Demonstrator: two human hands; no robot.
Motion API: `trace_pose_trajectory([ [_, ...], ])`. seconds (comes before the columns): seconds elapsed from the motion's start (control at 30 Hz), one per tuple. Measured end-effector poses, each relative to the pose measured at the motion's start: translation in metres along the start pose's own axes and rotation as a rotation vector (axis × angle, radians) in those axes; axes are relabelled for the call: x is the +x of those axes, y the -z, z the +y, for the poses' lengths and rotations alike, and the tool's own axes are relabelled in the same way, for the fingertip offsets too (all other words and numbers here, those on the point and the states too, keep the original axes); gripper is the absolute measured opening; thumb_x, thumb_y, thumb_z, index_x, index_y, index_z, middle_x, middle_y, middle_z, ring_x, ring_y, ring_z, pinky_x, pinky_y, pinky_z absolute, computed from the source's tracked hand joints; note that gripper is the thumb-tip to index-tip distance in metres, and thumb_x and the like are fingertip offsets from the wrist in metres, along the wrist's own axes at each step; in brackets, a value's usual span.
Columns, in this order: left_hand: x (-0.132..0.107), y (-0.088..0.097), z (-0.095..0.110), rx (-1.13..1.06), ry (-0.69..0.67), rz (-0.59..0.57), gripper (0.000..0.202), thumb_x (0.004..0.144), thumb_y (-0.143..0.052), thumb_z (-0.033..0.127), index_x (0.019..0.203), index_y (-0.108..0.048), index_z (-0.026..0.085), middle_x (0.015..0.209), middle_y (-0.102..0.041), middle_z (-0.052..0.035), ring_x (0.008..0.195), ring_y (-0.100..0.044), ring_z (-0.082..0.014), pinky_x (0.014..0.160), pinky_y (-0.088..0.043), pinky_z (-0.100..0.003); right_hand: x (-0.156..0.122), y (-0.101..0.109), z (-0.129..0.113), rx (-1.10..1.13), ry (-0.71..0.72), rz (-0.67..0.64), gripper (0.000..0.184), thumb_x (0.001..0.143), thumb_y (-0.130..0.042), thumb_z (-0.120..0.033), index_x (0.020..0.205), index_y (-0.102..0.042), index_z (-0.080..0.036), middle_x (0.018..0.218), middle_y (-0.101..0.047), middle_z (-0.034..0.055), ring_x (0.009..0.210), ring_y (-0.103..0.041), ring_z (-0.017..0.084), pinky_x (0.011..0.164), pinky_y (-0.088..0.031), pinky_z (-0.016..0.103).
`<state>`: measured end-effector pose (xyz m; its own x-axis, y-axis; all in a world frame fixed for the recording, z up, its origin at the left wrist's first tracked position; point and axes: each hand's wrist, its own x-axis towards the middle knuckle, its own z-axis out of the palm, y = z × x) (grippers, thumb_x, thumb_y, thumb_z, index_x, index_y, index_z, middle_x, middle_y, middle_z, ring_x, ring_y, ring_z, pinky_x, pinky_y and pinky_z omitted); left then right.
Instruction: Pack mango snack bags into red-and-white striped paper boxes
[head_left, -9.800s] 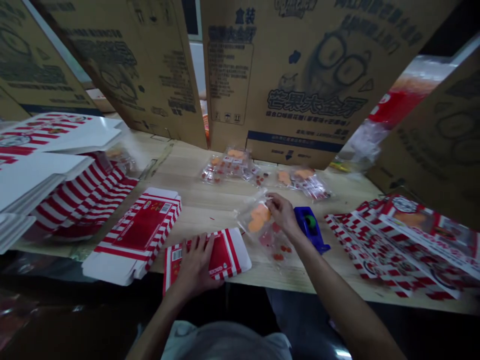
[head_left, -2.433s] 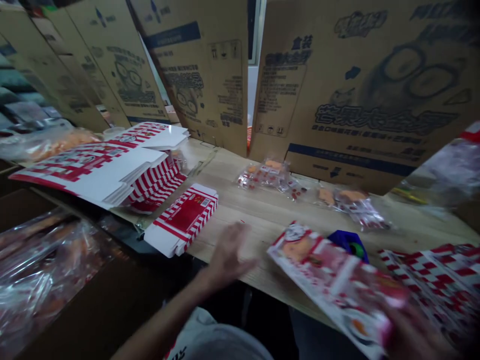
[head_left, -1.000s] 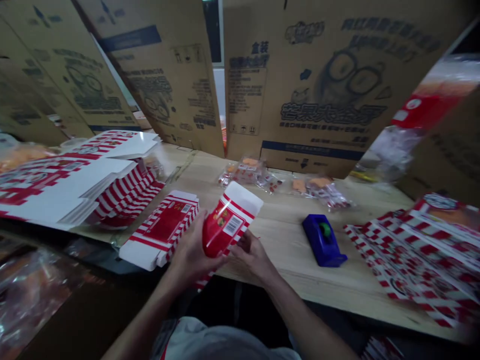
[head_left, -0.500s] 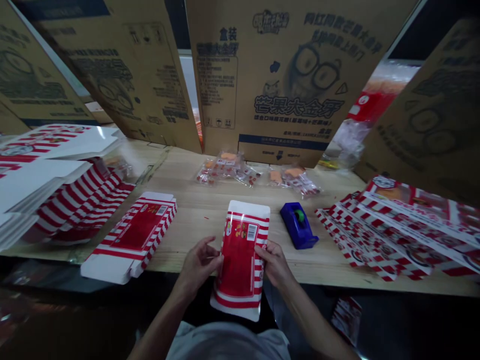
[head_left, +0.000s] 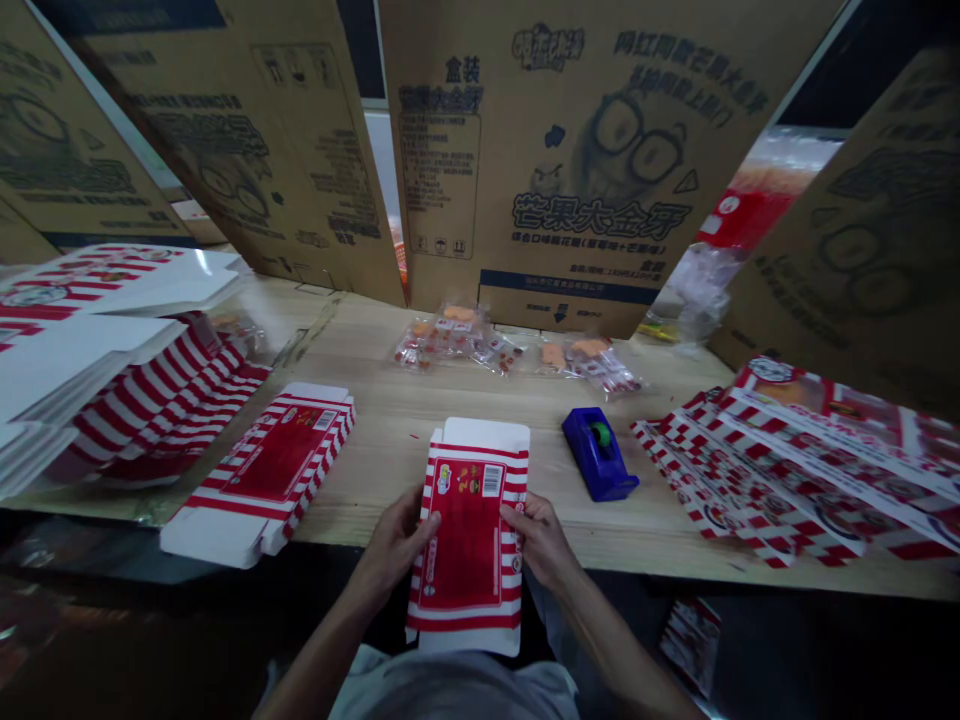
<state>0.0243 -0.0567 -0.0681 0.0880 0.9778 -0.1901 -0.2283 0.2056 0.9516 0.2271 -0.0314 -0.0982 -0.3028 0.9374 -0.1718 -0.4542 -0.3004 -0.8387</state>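
A flat red-and-white striped carton (head_left: 471,535) is held upright over the near edge of the wooden table (head_left: 390,410). My left hand (head_left: 395,540) grips its left side, fingers curled round the edge. On the opposite side my right hand (head_left: 541,540) pinches the carton's right edge. A white flap tops the carton. A blue tape dispenser (head_left: 598,453) stands just right of it on the table.
A stack of flat striped cartons (head_left: 266,478) lies to the left, with taller piles (head_left: 90,350) beyond. More flat cartons (head_left: 795,460) fan out at the right. Clear snack packets (head_left: 517,350) lie at the back. Large brown cardboard boxes (head_left: 585,160) wall the table.
The carton has come slightly lower and nearer to me, both hands still on its sides. Earlier my right hand brought it over from the right pile.
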Motion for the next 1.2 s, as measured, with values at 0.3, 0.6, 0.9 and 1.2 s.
trace_pose_trajectory([
  [0.3, 0.019, 0.013, -0.011, 0.039, -0.131, 0.048, 0.072, 0.076, -0.072, 0.037, 0.139, -0.045, 0.015, 0.123, -0.065, -0.0142, 0.109, -0.063, -0.0277, 0.092, -0.053, -0.039, -0.004, 0.014, 0.004, -0.217, 0.135, 0.069, 0.060, 0.073, -0.078, -0.032, 0.128, -0.054, -0.030, 0.125, -0.063, 0.0048, 0.106, -0.063, 0.021, 0.093, -0.050, 0.037],
  [0.6, 0.024, 0.021, -0.020, 0.096, -0.077, 0.138, 0.031, 0.076, -0.071, 0.040, 0.091, -0.074, 0.012, 0.103, -0.071, -0.0101, 0.098, -0.064, -0.0251, 0.080, -0.053, -0.031, 0.028, 0.026, 0.005, -0.617, 0.343, 0.013, 0.025, 0.083, -0.065, -0.042, 0.092, -0.077, -0.022, 0.111, -0.065, 0.0085, 0.108, -0.058, 0.024, 0.096, -0.044, 0.037],
  [0.9, 0.057, 0.026, -0.011, -0.073, 0.121, 0.064, 0.034, 0.050, -0.074, 0.018, 0.083, -0.068, 0.012, 0.073, -0.069, -0.0034, 0.060, -0.061, -0.0155, 0.055, -0.047, -0.024, 0.033, 0.027, -0.007, -0.434, 0.134, -0.115, 0.052, 0.072, -0.077, -0.034, 0.118, -0.056, -0.024, 0.090, -0.064, 0.0013, 0.080, -0.062, 0.016, 0.072, -0.050, 0.028],
  [1.2, 0.043, 0.036, -0.012, 0.216, 0.001, -0.095, 0.030, 0.071, -0.071, 0.034, 0.092, -0.075, 0.013, 0.087, -0.075, -0.0054, 0.082, -0.066, -0.0211, 0.077, -0.049, -0.030, 0.029, 0.034, -0.012, -0.487, 0.066, -0.189, 0.028, 0.076, -0.074, -0.037, 0.094, -0.062, -0.020, 0.081, -0.066, 0.0005, 0.074, -0.061, 0.015, 0.069, -0.047, 0.026],
])
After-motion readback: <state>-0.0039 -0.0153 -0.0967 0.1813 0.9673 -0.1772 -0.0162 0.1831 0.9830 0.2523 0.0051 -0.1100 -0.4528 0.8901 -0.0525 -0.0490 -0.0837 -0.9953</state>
